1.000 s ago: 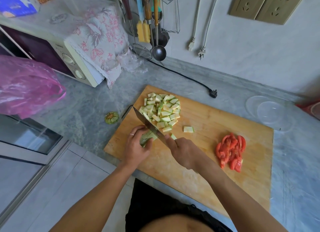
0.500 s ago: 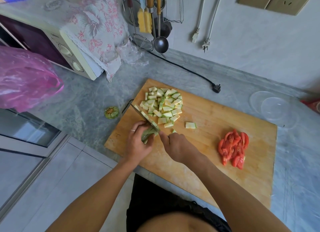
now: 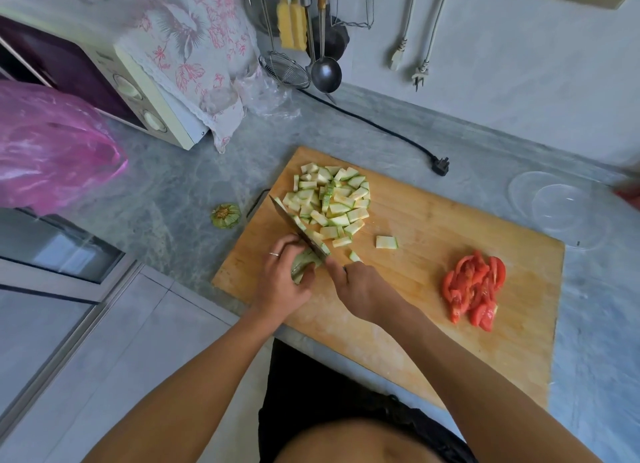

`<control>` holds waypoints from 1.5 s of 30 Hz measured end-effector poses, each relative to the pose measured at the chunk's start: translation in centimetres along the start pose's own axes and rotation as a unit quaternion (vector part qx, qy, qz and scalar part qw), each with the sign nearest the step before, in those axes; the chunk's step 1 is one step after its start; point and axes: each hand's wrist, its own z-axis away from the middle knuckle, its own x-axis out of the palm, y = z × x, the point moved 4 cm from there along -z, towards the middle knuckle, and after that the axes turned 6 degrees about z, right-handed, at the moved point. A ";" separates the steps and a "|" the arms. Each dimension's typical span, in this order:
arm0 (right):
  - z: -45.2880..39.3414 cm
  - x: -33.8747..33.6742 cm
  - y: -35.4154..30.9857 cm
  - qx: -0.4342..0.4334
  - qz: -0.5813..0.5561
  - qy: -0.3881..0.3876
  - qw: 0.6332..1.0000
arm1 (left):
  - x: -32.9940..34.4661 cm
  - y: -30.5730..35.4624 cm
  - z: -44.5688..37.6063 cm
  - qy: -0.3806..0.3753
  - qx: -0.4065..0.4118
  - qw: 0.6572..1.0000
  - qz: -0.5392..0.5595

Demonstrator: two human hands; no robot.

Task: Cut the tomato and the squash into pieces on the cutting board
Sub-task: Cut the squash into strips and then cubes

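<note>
- The wooden cutting board lies at an angle on the grey marbled counter, right in front of the person.
- The left hand has its fingers curled over the last chunk of green squash, pinning it to the board near the board's 9 o'clock edge; a ring shows on one finger.
- The right hand is wrapped around a knife handle, which the fist hides.
- The knife blade runs out toward 11 o'clock from that hand, pressed against the left fingers, with bits of squash clinging to its flat.
- A heap of diced squash pieces sits just past the blade, at the board's 11 o'clock corner; one loose piece lies apart at 3 o'clock from the heap.
- The tomato slices are piled at the board's 3 o'clock side, well apart from the squash.
- A cut-off squash stem end rests on the counter just off the board at 9 o'clock.
- A clear plastic lid lies on the counter at about 2 o'clock from the board.
- A pink plastic bag and a microwave under a floral cloth stand out at 10 o'clock.
- A ladle and a strainer hang on the wall at 12 o'clock.
</note>
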 end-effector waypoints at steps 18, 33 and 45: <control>0.9 -1.7 2.3 0.085 -0.275 -0.092 0.953 | -0.5 0.7 0.3 0.001 -0.042 0.999 -0.004; 2.5 -4.6 1.7 -0.039 0.146 0.099 0.983 | -5.0 5.9 -7.5 -0.144 0.089 0.981 -0.090; 3.6 -5.6 3.0 -0.030 0.203 0.115 0.972 | -2.7 4.3 -11.7 -0.433 -0.137 0.869 -0.195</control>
